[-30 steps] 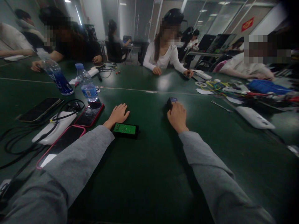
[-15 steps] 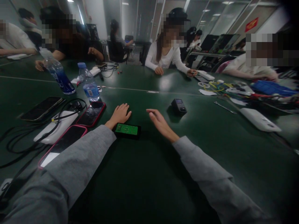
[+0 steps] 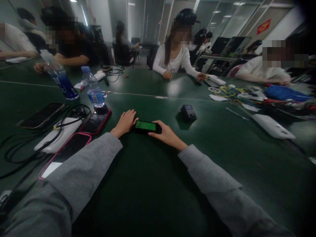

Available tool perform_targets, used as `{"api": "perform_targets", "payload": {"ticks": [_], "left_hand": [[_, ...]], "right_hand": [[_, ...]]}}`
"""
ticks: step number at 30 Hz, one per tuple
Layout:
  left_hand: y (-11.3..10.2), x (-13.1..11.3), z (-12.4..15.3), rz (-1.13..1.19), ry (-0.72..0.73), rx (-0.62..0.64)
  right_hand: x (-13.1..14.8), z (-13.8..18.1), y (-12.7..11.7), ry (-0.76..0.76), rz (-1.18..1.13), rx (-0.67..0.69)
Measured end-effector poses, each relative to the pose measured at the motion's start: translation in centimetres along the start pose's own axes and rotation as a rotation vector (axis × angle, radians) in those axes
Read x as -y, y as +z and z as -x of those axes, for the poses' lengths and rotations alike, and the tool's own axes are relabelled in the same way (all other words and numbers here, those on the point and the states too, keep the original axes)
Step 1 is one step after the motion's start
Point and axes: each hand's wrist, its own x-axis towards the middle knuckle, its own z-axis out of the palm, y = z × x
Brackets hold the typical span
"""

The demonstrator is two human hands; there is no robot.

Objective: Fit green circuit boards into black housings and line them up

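Right hand (image 3: 167, 134): mine, closed on the right end of a black-framed green circuit board (image 3: 145, 125), thumb along its near edge.
Left hand (image 3: 124, 124): mine, palm down at the green tabletop (image 3: 148, 191), fingers extended, thumb by the board's left end; I cannot tell whether it touches.
Circuit board position: between my two hands, green face up; I cannot tell whether it rests on the table.
Small black device (image 3: 189, 113): on the table beyond my right hand and to its right, well apart from it.
Phones: a red-cased phone (image 3: 95, 121) near my left hand; a pink-cased phone (image 3: 69, 148) beside my left sleeve; a black phone (image 3: 43, 115) farther left.
Bottles: a blue-capped bottle (image 3: 95, 97) and a blue-labelled bottle (image 3: 63, 84), both upright beyond the phones.
Right side: a wrench (image 3: 237, 114) near a white case (image 3: 273, 126), with tangled cables (image 3: 228, 91) beyond.
Far side: a person in a white top (image 3: 174, 61), seated, both hands at the table.
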Motion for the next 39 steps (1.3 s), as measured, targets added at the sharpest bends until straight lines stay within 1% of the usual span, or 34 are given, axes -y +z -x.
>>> {"api": "perform_targets", "payload": {"ticks": [2,5,6,7,9,13,17,23,30,33,39], "left_hand": [[-0.1,-0.1,0.2,0.005,-0.009,-0.007],[-0.1,-0.1,0.2,0.012,-0.024,-0.009],[0.0,-0.1,0.2,0.014,-0.023,-0.009],[0.0,0.0,0.1,0.015,-0.025,-0.007],[0.1,0.1,0.0,0.018,-0.026,-0.002],[0.1,0.2,0.0,0.031,-0.019,0.007],[0.2,0.3,0.1,0.042,-0.019,-0.013],[0.2,0.2,0.0,0.038,-0.014,-0.006],[0.2,0.1,0.1,0.031,-0.021,-0.023],[0.2,0.1,0.1,0.031,-0.019,-0.015],[0.5,0.4,0.0,0.034,-0.013,-0.024]], "right_hand": [[-1.3,-0.3,-0.4,0.083,0.07,-0.149],[-3.3,-0.7,-0.4,0.236,0.212,-0.442],[-3.9,-0.9,-0.3,0.277,0.24,-0.519],[-4.4,-1.1,-0.3,0.303,0.252,-0.574],[-5.1,-1.3,-0.3,0.322,0.236,-0.624],[-5.7,-1.5,-0.4,0.356,0.156,-0.642],[-6.4,-1.7,-0.5,0.394,0.122,-0.65],[-7.0,-2.0,-1.2,0.353,0.038,-0.612],[-5.3,-1.4,-0.5,0.345,0.168,-0.601],[-5.0,-1.2,-0.3,0.351,0.181,-0.604],[-4.3,-1.0,-0.5,0.246,0.238,-0.575]]}}
